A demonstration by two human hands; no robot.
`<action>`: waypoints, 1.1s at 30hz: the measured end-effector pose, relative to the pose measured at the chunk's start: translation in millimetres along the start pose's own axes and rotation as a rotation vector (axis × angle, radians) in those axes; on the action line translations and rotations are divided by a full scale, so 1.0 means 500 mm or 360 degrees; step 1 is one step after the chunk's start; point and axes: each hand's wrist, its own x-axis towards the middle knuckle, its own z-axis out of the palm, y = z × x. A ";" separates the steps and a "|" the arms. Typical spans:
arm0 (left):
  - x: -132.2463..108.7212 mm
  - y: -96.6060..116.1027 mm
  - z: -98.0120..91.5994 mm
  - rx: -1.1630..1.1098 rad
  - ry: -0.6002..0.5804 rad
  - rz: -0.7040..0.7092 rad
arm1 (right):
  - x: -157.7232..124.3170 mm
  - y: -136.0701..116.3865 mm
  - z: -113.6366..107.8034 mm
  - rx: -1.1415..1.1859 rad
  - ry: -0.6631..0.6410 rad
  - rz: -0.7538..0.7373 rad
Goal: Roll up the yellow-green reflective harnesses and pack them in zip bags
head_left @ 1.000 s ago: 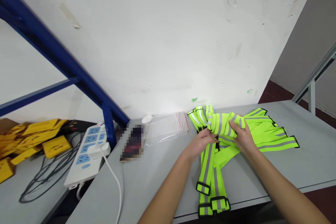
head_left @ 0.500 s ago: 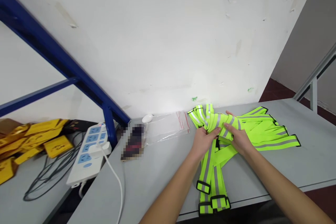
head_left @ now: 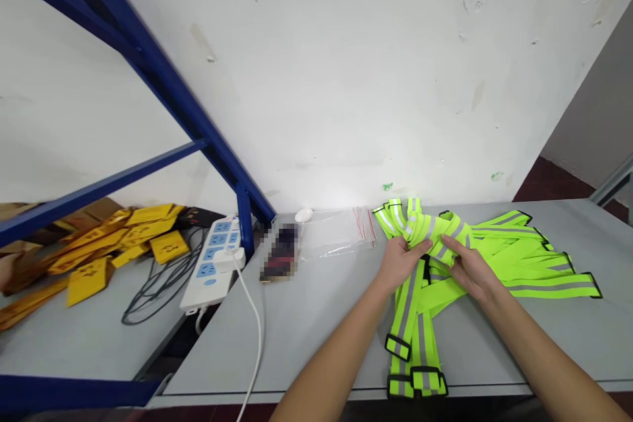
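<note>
1. The reflective strap vest (head_left: 431, 232) lies on the grey surface (head_left: 321, 333) near the wall, its buckled ends trailing to the front edge.
2. The left hand (head_left: 399, 262) has its fingers closed on the bunched upper straps. The right hand (head_left: 473, 271) lays its fingers stretched over the fold, and I cannot tell whether they pinch it.
3. To my eye the straps are being gathered into a bundle. Going on would call for a firm hold, since the loose ends slip and twist.
4. The webbing is neon yellow with grey reflective stripes, black edging and black buckles, and it looks soft and limp.
5. Clear zip bags (head_left: 341, 239) lie just to the left, with a white power strip (head_left: 212, 264) and yellow packets (head_left: 119, 247) on the blue rack (head_left: 173, 95)
</note>
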 end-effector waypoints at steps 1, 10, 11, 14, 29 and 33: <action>0.000 0.001 0.000 -0.0008 -0.0007 0.0003 | -0.002 -0.001 -0.001 -0.0038 0.0002 -0.0057; 0.003 -0.014 -0.010 -0.0196 -0.0137 0.0098 | -0.016 -0.009 0.005 -0.0513 -0.0003 -0.0491; 0.004 -0.016 -0.012 -0.0199 -0.0140 0.0100 | -0.013 -0.007 0.004 -0.0527 0.0030 -0.0510; 0.008 -0.021 -0.020 -0.0122 -0.0135 0.0132 | -0.005 -0.006 -0.004 -0.0609 0.0290 -0.0648; 0.006 -0.026 -0.020 -0.0081 -0.0105 0.0038 | -0.013 -0.029 -0.010 -0.0863 0.0057 -0.0536; 0.006 -0.029 -0.014 -0.0084 -0.0032 -0.0086 | -0.010 -0.033 -0.014 -0.0811 -0.0024 -0.0415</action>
